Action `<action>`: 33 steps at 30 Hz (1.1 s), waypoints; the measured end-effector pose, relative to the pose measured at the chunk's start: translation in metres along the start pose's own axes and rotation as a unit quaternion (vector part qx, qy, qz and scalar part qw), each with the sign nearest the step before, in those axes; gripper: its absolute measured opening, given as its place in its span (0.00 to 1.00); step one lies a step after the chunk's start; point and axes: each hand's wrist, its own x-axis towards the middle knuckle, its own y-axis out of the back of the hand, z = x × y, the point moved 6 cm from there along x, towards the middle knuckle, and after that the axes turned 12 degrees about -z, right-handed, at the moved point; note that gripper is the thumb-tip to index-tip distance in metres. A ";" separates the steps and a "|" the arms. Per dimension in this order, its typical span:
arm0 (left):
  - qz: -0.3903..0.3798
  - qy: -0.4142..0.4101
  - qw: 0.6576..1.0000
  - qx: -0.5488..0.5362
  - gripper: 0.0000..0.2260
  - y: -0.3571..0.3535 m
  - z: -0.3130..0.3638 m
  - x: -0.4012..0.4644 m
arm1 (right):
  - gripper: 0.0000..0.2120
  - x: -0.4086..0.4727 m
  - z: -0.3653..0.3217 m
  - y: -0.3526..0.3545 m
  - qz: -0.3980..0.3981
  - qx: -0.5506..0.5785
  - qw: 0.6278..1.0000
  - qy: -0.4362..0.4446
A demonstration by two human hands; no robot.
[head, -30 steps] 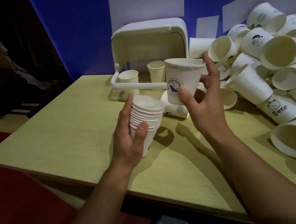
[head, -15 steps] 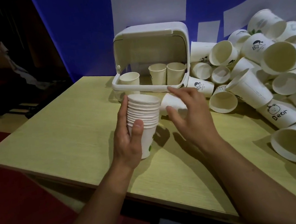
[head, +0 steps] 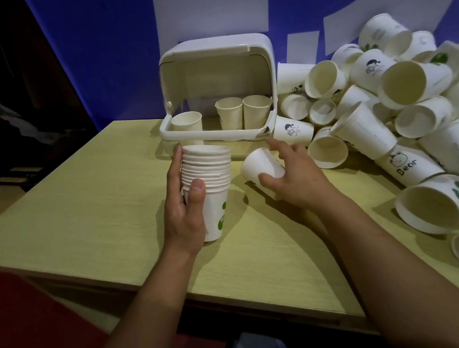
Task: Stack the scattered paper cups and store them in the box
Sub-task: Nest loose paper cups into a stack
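My left hand [head: 184, 209] grips a stack of white paper cups [head: 209, 182] held upright just above the yellow table [head: 82, 216]. To its right, my right hand [head: 295, 176] holds a single white cup [head: 260, 164] that lies on its side, base pointing left toward the stack. Behind both stands the white box [head: 217, 134] with its lid swung up; three cup stacks stand inside it. A big heap of loose cups [head: 406, 109] covers the table's right side.
A blue and white banner [head: 229, 4] hangs behind the table. The table's near edge runs diagonally below my forearms. Dark floor and clutter lie to the left. Loose cups reach the right front edge [head: 436, 205].
The cup my right hand held a second ago now sits on the stack. My right hand dropped to the table and took hold of another cup lying there.
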 end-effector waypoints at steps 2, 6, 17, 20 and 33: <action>-0.019 -0.013 1.000 0.001 0.30 -0.004 0.004 0.000 | 0.36 -0.006 0.003 0.002 -0.054 0.026 0.998 -0.027; -0.062 -0.016 0.998 -0.016 0.28 -0.016 0.010 -0.002 | 0.31 -0.029 -0.006 0.021 -0.042 0.125 0.990 -0.043; -0.244 -0.040 0.966 -0.077 0.26 -0.132 0.050 -0.019 | 0.32 -0.146 -0.006 0.095 0.224 0.281 0.930 0.076; -0.265 -0.049 0.959 -0.092 0.25 -0.160 0.056 -0.019 | 0.29 -0.163 0.010 0.100 0.254 0.246 0.934 0.057; -0.269 -0.112 0.948 -0.126 0.38 -0.210 0.088 -0.007 | 0.17 -0.246 0.077 0.129 0.339 -0.158 0.905 -0.203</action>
